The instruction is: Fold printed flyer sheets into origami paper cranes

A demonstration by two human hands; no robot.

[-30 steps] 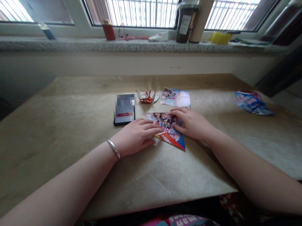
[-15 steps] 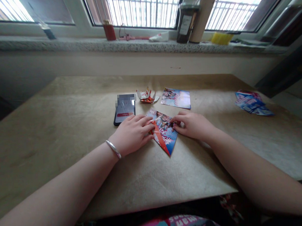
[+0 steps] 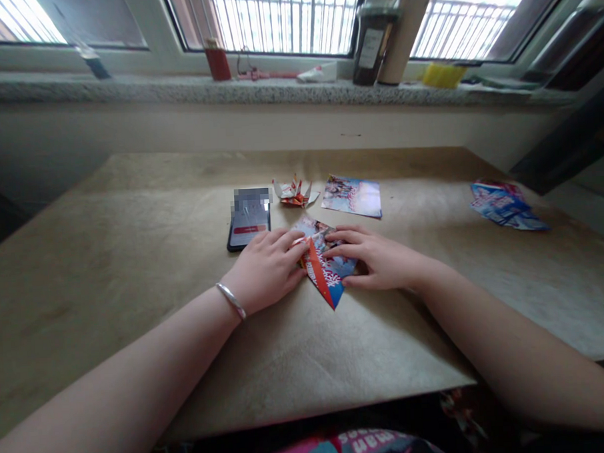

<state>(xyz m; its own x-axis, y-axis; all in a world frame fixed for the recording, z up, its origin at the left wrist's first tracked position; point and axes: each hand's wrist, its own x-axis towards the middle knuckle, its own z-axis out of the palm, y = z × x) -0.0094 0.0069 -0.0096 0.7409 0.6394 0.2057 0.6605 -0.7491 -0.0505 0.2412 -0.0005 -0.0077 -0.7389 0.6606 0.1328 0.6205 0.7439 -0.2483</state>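
A folded sheet of printed paper (image 3: 323,272), blue with an orange-red strip and a point toward me, lies on the table between my hands. My left hand (image 3: 271,264), with a silver bangle at the wrist, lies over its left edge with fingers outstretched. Across the right side of the paper rests my right hand (image 3: 378,255), fingers spread and pressing flat, covering part of the print. Just beyond the hands stand a folded paper crane-like figure (image 3: 296,195) and a flat printed sheet (image 3: 351,196). A phone (image 3: 249,219) with a lit screen lies beside my left fingers.
A loose pile of blue and red printed papers (image 3: 508,205) lies at the right of the table (image 3: 298,367). The windowsill (image 3: 161,92) behind carries a red container (image 3: 217,62), a dark jar (image 3: 371,46) and a yellow item (image 3: 444,77).
My right hand has gone from pinching the paper's right edge to spreading its fingers flat over it. The paper's right side now looks folded inward. My left hand has barely moved.
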